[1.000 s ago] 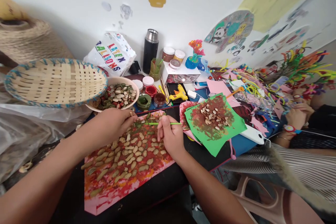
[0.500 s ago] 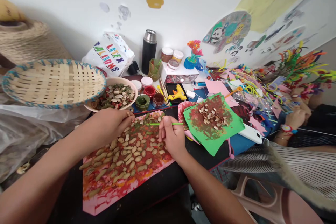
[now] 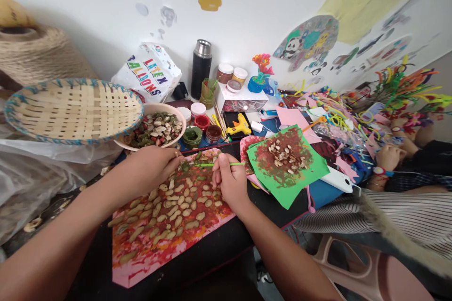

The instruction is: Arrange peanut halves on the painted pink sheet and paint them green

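In the head view my right hand (image 3: 231, 181) grips a thin green paintbrush (image 3: 207, 165), its tip pointing left over the painted sheet. My left hand (image 3: 158, 164) is closed in a pinch at the sheet's far edge, on a small tan piece that looks like a peanut shell (image 3: 177, 153). The pink sheet (image 3: 122, 276), smeared red, orange and green, lies below both hands with several peanut shells (image 3: 175, 215) spread over it. Just beyond stand open jars of green paint (image 3: 192, 136), red paint (image 3: 202, 122) and brown paint (image 3: 213, 134).
A pink bowl of painted shells (image 3: 180, 134) stands behind my left hand, beside a woven basket (image 3: 74, 110). A green sheet with shells (image 3: 287, 195), a yellow glue gun (image 3: 239, 124) and a black flask (image 3: 201, 73) are around. Another person's hand (image 3: 390, 156) rests at right.
Both hands stay nearly in place. The brush has shifted slightly left, its tip closer to my left fingers. The other person's hand at right has moved a little left.
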### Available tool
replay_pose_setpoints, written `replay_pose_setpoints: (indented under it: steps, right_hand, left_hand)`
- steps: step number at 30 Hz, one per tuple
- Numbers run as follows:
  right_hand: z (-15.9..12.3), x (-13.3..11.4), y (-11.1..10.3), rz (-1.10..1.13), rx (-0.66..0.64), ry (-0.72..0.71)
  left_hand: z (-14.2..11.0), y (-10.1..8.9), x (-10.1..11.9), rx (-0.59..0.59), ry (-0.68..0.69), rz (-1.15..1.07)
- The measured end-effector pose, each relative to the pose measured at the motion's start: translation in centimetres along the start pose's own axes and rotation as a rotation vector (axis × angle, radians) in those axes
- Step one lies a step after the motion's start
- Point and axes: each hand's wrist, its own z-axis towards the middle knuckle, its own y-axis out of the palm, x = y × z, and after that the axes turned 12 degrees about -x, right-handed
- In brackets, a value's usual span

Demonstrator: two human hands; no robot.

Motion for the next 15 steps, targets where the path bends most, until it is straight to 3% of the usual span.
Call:
replay_pose_setpoints:
  steps: [15]
  right_hand:
    - [0.5,0.5,1.6,0.002,-0.074,0.019]
  left_hand:
    - [-0.7,-0.6,-0.9,-0.057,-0.062,0.032]
